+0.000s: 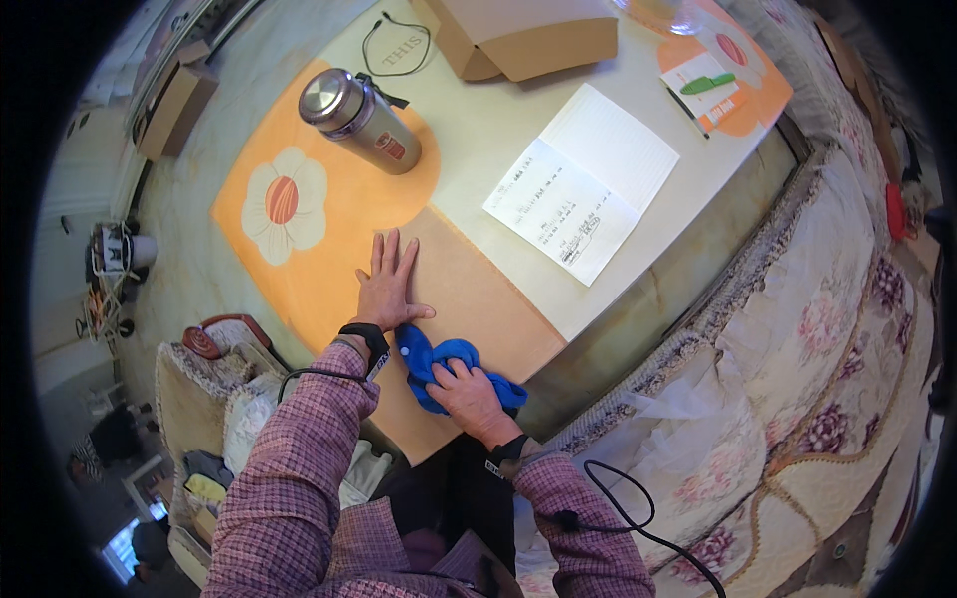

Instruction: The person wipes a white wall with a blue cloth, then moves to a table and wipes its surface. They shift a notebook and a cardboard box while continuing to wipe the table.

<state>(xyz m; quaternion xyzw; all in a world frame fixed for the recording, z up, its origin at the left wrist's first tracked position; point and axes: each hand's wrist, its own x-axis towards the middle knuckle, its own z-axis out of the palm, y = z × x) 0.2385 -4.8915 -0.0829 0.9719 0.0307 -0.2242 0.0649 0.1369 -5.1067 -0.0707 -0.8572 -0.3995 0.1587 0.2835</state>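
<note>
My left hand (389, 288) lies flat on the table, its fingers spread, over the edge of a brown cardboard sheet (478, 291). Bunched under my right hand (467, 392) is a blue cloth (426, 366), which rests on the same cardboard; my fingers press into its folds. Part of the cloth reaches up to just below my left thumb. Both wrists wear black straps with cables. Beyond my left hand stands a steel thermos bottle (366, 123) with a dark strap. An open notebook (583, 183) with handwriting lies to the right of the cardboard.
A cardboard box (553, 60) and a thin black cable loop (396, 46) are at the table's far side. A green pen (706, 83) lies on a small booklet (695, 105) at the far right. A floral sofa (748, 418) borders the right side; a padded chair (179, 404) stands at left.
</note>
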